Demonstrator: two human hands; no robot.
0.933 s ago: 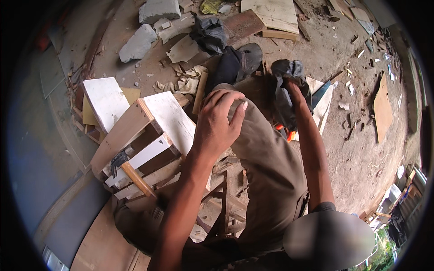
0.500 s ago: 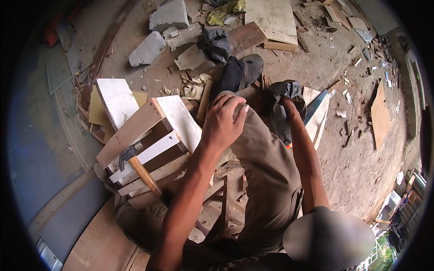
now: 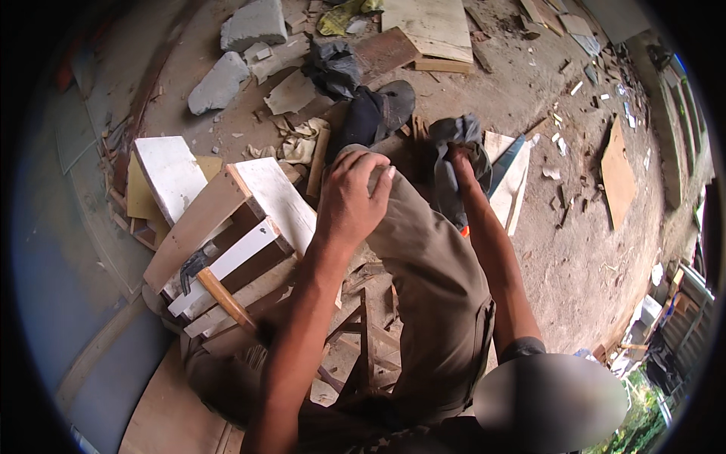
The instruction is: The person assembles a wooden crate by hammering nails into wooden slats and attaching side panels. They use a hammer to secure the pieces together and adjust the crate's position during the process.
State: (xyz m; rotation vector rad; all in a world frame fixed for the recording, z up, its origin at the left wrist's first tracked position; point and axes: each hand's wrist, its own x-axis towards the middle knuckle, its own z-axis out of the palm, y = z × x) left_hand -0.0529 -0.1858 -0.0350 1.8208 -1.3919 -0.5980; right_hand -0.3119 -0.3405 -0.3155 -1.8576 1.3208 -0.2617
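My left hand [image 3: 352, 195] lies over the knee of my brown trousers [image 3: 431, 287], fingers bent across the cloth and thumb held apart. My right arm reaches forward and down, and the right hand [image 3: 460, 160] is at a crumpled dark grey bag or cloth [image 3: 448, 181]; its fingers are hidden there. Beside that hand, a saw-like blade [image 3: 505, 163] crosses a pale board [image 3: 516, 193]. Left of my left forearm, a claw hammer [image 3: 225, 301] with a wooden handle rests against a nailed wooden frame [image 3: 198, 227] with white-painted boards.
Concrete chunks [image 3: 253, 23] and a black plastic bag [image 3: 333, 68] lie ahead. A sandal [image 3: 397, 104] is beyond my knee. A large plywood sheet [image 3: 431, 26] lies farther off, a pointed plywood piece [image 3: 618, 175] to the right. Wood scraps litter the floor. A blue-grey panel [image 3: 113, 363] stands left.
The whole scene has shifted slightly left as the view turned. My left hand is still on the knee, and my right hand is still at the dark grey bag or cloth.
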